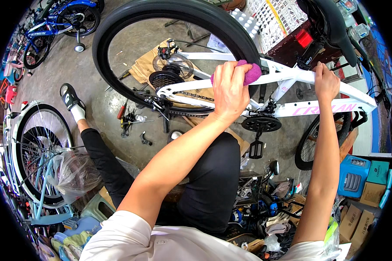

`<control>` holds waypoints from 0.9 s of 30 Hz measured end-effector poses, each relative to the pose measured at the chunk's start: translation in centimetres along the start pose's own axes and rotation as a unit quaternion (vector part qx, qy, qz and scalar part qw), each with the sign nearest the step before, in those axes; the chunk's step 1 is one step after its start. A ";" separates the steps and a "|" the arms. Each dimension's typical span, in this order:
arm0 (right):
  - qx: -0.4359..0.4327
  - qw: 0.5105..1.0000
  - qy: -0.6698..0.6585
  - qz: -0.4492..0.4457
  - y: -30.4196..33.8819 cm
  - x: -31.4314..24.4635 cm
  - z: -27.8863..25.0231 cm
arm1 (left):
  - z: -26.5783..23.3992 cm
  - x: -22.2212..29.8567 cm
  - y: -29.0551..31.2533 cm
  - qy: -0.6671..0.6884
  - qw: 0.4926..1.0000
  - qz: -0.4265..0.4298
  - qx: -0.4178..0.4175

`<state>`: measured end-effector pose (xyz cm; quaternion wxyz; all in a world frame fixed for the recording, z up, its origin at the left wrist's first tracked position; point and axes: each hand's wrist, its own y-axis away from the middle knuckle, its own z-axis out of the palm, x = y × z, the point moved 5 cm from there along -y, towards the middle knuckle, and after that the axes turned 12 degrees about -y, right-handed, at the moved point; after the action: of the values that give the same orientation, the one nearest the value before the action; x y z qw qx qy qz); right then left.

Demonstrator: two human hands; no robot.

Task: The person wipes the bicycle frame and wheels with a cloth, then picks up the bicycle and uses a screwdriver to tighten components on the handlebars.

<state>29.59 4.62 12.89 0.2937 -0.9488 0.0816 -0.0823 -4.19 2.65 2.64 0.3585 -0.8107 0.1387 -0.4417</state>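
My left hand (231, 89) is closed around a purple cloth (251, 75) and presses it on a slim rear tube of a white bicycle frame (309, 77). Farther right, my right hand (326, 83) wraps over another tube of the same frame, near the saddle (338, 32). The rear wheel (103, 71), with a black tyre, stands beyond my left hand. Its cassette (163, 80) and the chain show at the hub. Below the frame hang the crankset (261, 124) and a pedal (256, 149). My left palm hides part of the tube.
Screwdrivers and small tools (127, 121) lie on the concrete floor near flattened cardboard (141, 67). A bicycle with a white-rimmed wheel (67, 126) stands left, a blue one (59, 26) upper left. Loose parts (265, 204) crowd the lower right beside a blue crate (352, 174).
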 end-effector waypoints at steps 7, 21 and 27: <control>-0.012 1.000 0.006 0.005 0.0 0.4 0.2 | 0.0 0.1 0.0 0.002 1.000 -0.009 -0.002; -0.013 1.000 -0.005 0.015 0.1 0.1 0.0 | 0.1 0.1 0.0 -0.006 1.000 -0.017 -0.005; -0.005 1.000 -0.001 0.013 0.1 0.1 0.1 | 0.1 0.1 0.0 -0.009 1.000 -0.017 -0.002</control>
<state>29.72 4.55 12.75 0.2905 -0.9491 0.0938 -0.0769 -4.06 2.63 2.63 0.3504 -0.8174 0.1226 -0.4405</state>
